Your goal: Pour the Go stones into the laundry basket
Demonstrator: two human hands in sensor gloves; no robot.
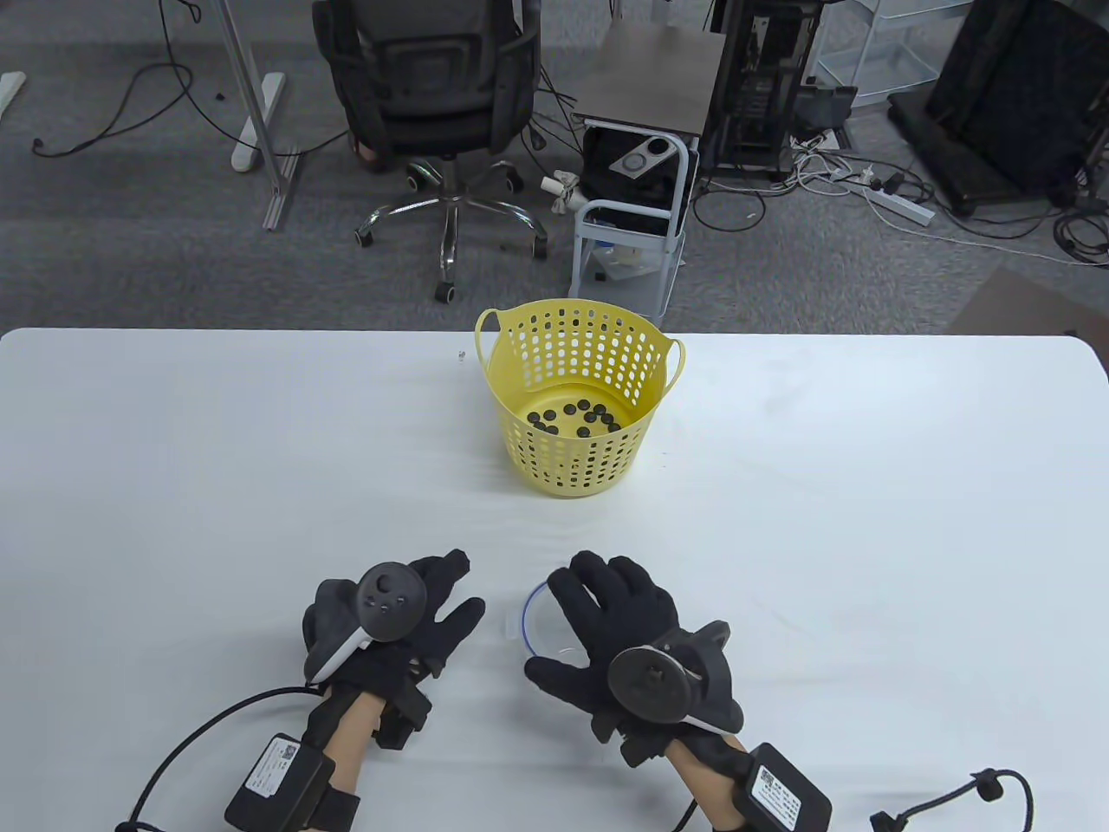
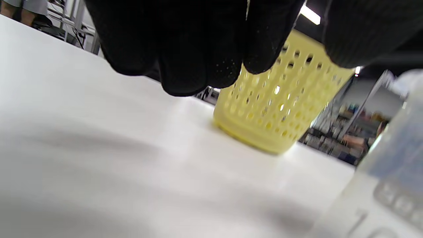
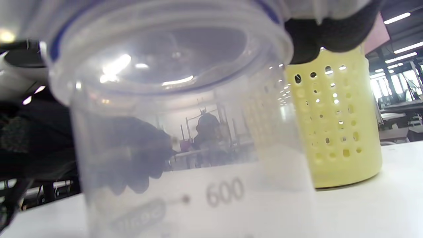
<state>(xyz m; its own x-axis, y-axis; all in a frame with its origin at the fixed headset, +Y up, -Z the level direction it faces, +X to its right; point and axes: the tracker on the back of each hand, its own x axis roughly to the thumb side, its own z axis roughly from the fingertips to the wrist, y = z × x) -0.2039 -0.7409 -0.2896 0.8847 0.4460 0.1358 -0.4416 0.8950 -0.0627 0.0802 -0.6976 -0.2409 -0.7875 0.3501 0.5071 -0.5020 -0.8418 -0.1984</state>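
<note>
Yellow laundry basket [image 1: 578, 399] with black Go stones [image 1: 576, 419] inside.
It stands upright (perforated walls, two handles); the stones lie on its bottom.

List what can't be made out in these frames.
- Clear cup: table view, mostly under the right hand; grip unclear.
- Cup's bottom: right wrist view, cut off by the edge.
- Go stones: exact count too small.
- Left hand: left wrist view, blurred fingers hide the basket rim.
</note>
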